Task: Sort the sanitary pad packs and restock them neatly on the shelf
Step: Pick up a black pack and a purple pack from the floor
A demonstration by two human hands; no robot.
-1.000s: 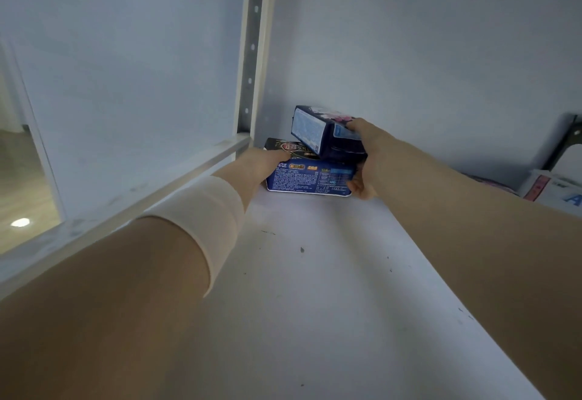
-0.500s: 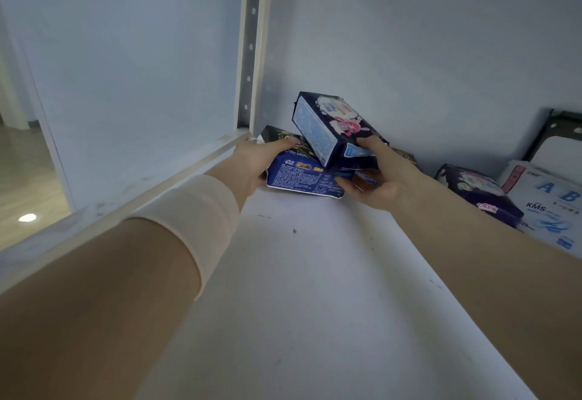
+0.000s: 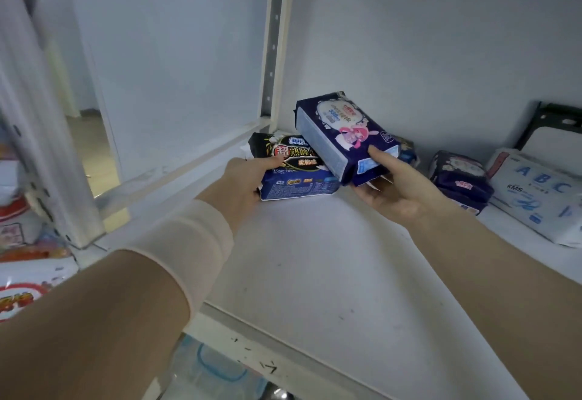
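Observation:
On the white shelf board (image 3: 315, 273), at the back left corner, lies a black and blue pad pack (image 3: 296, 166). My left hand (image 3: 245, 179) grips its left end, thumb on top. A dark purple pad pack (image 3: 343, 132) with a pink cartoon figure leans tilted on its right side. My right hand (image 3: 396, 188) holds that purple pack from below, thumb pressed on its front. A second dark purple pack (image 3: 459, 179) lies to the right, and a white pack (image 3: 541, 195) printed "ABC" lies beside it.
A perforated white upright (image 3: 274, 40) stands at the shelf's back left corner. A black bracket (image 3: 554, 122) sits at the far right by the back wall. Colourful packaged goods (image 3: 22, 273) fill the lower left, and blue-lidded items (image 3: 204, 368) show below the shelf's front edge.
The purple pack has tipped up and moved nearer, my right hand now under it. The view has pulled back, so the packs at the right show fully.

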